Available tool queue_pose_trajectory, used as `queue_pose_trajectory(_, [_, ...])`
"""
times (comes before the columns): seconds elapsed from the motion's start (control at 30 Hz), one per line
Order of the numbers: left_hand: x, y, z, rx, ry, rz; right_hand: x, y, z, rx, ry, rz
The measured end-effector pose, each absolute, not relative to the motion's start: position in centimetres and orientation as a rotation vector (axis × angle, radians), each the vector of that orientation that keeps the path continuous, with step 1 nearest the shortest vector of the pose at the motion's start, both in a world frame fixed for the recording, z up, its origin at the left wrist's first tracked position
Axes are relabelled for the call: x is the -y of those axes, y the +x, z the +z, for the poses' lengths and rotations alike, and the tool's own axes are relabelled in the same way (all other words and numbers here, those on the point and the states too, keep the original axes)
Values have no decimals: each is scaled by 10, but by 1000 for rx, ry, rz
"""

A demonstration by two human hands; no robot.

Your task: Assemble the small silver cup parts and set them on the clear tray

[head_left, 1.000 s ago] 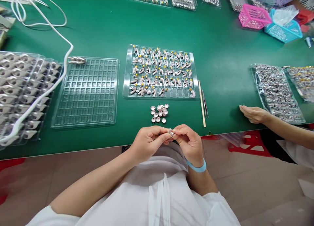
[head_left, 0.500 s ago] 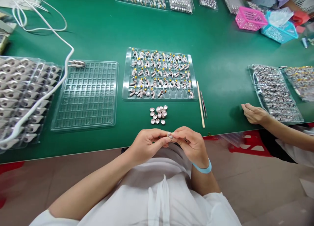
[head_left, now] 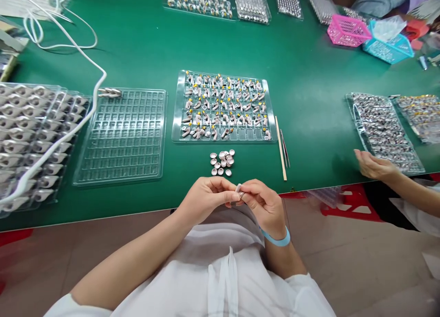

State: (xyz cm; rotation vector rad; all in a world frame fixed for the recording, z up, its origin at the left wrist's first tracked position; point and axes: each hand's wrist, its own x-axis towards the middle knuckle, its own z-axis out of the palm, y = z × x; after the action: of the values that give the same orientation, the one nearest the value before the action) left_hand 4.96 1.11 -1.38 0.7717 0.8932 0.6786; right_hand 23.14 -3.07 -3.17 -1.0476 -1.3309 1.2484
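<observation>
My left hand [head_left: 206, 200] and my right hand [head_left: 266, 204] meet at the near edge of the green table [head_left: 137, 51], fingertips pinched together on one small beige part [head_left: 239, 189]. A blue band circles my right wrist. Just beyond the hands lies a small heap of round metal caps [head_left: 222, 162]. Farther back sits a clear tray [head_left: 224, 107] holding several rows of beige parts with yellow tips.
An empty clear grid tray [head_left: 123, 136] lies left, beside stacked trays of silver parts [head_left: 32, 138] crossed by a white cable [head_left: 85, 115]. A wooden stick [head_left: 281, 147] and tweezers lie right. Another person's hand [head_left: 374, 166] rests near a tray [head_left: 385, 131]. Pink and blue baskets stand far right.
My hands stay pinched on the small part and have turned it slightly between the fingertips. The other person's hand has slid to the right along the table edge.
</observation>
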Motion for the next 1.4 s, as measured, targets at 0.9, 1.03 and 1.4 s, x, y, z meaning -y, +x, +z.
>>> queue_pose_trajectory(0.9, [-29,42,-2,-831,949,498,26,238,-42,920,-1038,1751])
queue_pose_trajectory(1.03, [-28,44,-2,-841,926,535,26,237,-42,898,-1047,1725])
queue_pose_trajectory(1.4, [-24,49,-10,-892,843,581,28,228,-40,982,-1145,1448])
